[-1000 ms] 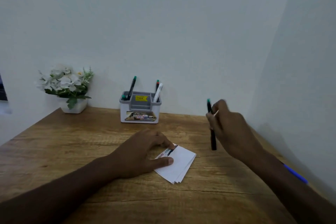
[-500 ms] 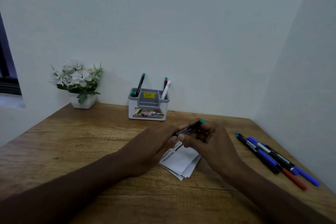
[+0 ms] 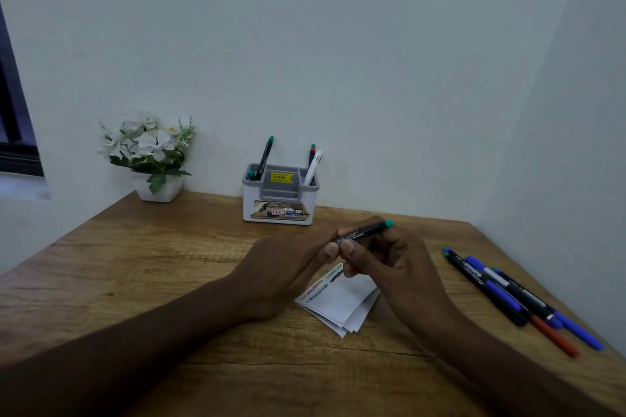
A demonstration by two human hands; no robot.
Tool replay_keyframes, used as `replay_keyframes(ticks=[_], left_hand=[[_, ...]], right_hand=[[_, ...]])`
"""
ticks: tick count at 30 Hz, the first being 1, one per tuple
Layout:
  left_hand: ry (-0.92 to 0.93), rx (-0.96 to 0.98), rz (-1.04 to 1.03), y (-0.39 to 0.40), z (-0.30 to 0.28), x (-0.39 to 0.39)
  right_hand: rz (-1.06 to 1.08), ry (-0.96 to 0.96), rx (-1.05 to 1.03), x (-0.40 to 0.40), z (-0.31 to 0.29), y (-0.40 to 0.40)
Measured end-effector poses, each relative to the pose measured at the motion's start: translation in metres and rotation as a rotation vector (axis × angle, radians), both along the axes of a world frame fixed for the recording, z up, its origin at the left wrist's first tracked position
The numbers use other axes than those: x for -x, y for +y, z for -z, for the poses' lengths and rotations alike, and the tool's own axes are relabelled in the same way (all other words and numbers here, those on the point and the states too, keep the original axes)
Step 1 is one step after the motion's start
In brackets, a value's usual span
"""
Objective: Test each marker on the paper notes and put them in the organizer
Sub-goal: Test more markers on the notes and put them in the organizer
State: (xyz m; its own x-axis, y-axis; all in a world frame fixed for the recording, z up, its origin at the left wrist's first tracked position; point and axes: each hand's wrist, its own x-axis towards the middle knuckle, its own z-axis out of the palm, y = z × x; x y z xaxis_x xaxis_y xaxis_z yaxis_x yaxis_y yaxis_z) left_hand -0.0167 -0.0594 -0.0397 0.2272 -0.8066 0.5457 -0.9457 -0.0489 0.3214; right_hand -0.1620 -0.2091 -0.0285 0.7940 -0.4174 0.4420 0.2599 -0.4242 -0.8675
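Wooden desk (image 3: 142, 274) against pale wall. Both hands meet above paper notes (image 3: 342, 306). Left hand (image 3: 288, 267) and right hand (image 3: 389, 264) both pinch black marker with green end (image 3: 362, 232), fingers closed on barrel, marker tilted up to right. Cap on or off: hard to tell. Organizer (image 3: 278, 195) at back, holds several markers. Loose markers (image 3: 508, 294) lie at right. Flower pot (image 3: 152, 159) at back left.
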Motion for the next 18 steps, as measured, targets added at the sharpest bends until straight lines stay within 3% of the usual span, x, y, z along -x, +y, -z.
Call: replay_keyframes(ticks=[4, 6, 9, 11, 18], left_hand=[[0.065, -0.036, 0.034, 0.004, -0.001, -0.011], [0.076, -0.127, 0.025, 0.01, 0.0, -0.021], [-0.038, -0.316, 0.056, 0.015, 0.0, -0.03], [-0.078, -0.368, 0.07, 0.015, -0.002, -0.03], [-0.08, -0.352, 0.113, 0.013, -0.001, -0.04]], right_hand=[[0.024, -0.063, -0.023, 0.001, -0.007, -0.001], [0.055, -0.139, -0.149, 0.002, -0.011, -0.005], [-0.01, -0.128, -0.379, 0.003, -0.011, -0.01], [-0.08, -0.064, -0.428, 0.001, -0.009, -0.008], [-0.085, 0.067, -0.233, 0.0, -0.004, -0.004]])
